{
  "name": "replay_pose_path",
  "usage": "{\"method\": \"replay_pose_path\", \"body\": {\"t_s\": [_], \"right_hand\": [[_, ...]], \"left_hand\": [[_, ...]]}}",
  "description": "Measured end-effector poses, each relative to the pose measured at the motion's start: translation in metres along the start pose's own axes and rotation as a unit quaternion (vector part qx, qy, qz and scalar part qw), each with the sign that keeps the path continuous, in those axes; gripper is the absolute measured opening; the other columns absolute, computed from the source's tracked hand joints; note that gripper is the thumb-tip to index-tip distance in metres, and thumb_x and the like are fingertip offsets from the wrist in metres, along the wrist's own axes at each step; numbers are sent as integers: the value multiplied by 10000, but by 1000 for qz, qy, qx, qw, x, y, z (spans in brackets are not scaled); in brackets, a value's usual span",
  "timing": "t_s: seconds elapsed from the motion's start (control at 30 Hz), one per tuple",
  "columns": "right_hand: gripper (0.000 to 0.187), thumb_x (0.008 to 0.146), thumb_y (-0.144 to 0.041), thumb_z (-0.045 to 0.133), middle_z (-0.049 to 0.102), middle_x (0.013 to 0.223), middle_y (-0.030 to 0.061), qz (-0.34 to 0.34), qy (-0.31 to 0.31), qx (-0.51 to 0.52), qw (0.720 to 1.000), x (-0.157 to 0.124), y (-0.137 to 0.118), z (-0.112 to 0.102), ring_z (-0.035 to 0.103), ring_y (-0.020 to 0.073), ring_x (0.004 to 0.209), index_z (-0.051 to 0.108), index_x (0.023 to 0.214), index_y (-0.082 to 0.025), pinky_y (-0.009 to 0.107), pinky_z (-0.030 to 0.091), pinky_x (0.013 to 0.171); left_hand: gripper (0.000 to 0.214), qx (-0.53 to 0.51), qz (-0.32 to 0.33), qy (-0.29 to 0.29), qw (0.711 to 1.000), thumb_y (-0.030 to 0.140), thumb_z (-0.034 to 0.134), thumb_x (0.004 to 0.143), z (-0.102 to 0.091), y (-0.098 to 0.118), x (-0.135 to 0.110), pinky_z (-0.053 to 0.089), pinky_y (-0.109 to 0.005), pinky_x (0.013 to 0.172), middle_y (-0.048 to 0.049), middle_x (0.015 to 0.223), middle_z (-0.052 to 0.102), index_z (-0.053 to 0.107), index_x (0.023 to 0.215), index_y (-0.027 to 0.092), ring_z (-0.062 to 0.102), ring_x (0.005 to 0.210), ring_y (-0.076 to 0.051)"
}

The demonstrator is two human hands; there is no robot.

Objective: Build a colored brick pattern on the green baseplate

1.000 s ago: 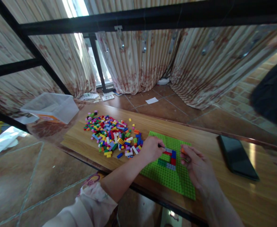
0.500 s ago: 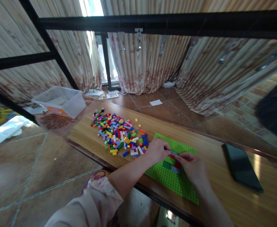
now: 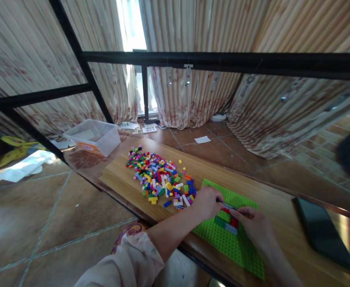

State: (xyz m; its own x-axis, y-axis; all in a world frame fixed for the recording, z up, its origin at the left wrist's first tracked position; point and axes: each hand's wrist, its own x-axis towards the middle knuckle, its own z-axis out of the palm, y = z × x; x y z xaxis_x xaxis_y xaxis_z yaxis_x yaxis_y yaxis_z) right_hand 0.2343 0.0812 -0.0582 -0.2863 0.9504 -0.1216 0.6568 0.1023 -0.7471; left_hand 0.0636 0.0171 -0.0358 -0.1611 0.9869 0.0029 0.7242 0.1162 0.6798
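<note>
A green baseplate (image 3: pixel 239 247) lies on the wooden table (image 3: pixel 127 179). A small build of red, blue, grey and dark green bricks (image 3: pixel 227 221) stands on it. My left hand (image 3: pixel 207 201) rests on the plate's left edge, fingers curled and pinching at the build's top. From the right, my right hand (image 3: pixel 254 227) reaches in with fingers pressed together on the same bricks. A heap of loose coloured bricks (image 3: pixel 160 179) lies just left of my left hand.
A clear plastic box (image 3: pixel 94 135) stands at the table's far left end. A dark phone (image 3: pixel 323 233) lies flat on the right. Black metal bars (image 3: pixel 223 61) cross above the table. Curtains hang behind, and papers lie on the tiled floor.
The view has tilted up and shifted, so table and hands sit lower in frame. My right hand has moved left onto the build, meeting my left hand.
</note>
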Motion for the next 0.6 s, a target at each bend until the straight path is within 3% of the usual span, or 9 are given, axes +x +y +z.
{"method": "replay_pose_path", "body": {"t_s": [0.1,0.17,0.3,0.47,0.53,0.6], "right_hand": [[428,602,-592,687,654,568,43,25,12,37,999,-3,-5,-4,566,192,517,727,676,-173,298,382,486],[448,608,-603,684,639,547,40,37,33,64,997,-6,-11,-6,550,186,487,733,705,-169,294,367,457],[426,640,-594,676,634,562,33,33,55,95,993,-11,-20,-8,544,175,483,727,739,-182,283,351,434],[395,624,-579,686,650,595,33,18,45,110,993,-14,-26,-5,561,178,506,717,710,-195,280,380,440],[394,619,-570,691,661,616,38,14,42,113,993,-15,-28,-4,564,176,512,717,715,-188,275,383,440],[401,623,-562,694,666,625,39,15,38,112,993,-16,-30,-3,564,172,515,719,734,-178,267,381,438]], "left_hand": [[226,0,31,15,999,297,615,821,-7,1,-3,503,-324,901,-74,959,730,745,961,175,639,949,-214],[240,-3,35,33,999,287,583,844,-21,-2,-3,498,-321,909,-80,973,729,735,986,166,643,944,-208],[238,-37,32,18,999,198,538,846,-82,-28,-7,508,-264,815,-65,932,739,727,977,139,660,833,-163],[267,-24,-10,-4,1000,119,595,733,-171,-78,-37,487,-206,734,-30,885,740,734,960,126,648,811,-145],[318,17,-47,-1,999,84,590,684,-187,-91,-50,479,-197,718,-17,891,741,747,954,145,643,807,-146],[366,58,-76,-25,995,62,575,646,-190,-97,-57,475,-193,696,-6,871,741,760,943,167,641,784,-146]]}}
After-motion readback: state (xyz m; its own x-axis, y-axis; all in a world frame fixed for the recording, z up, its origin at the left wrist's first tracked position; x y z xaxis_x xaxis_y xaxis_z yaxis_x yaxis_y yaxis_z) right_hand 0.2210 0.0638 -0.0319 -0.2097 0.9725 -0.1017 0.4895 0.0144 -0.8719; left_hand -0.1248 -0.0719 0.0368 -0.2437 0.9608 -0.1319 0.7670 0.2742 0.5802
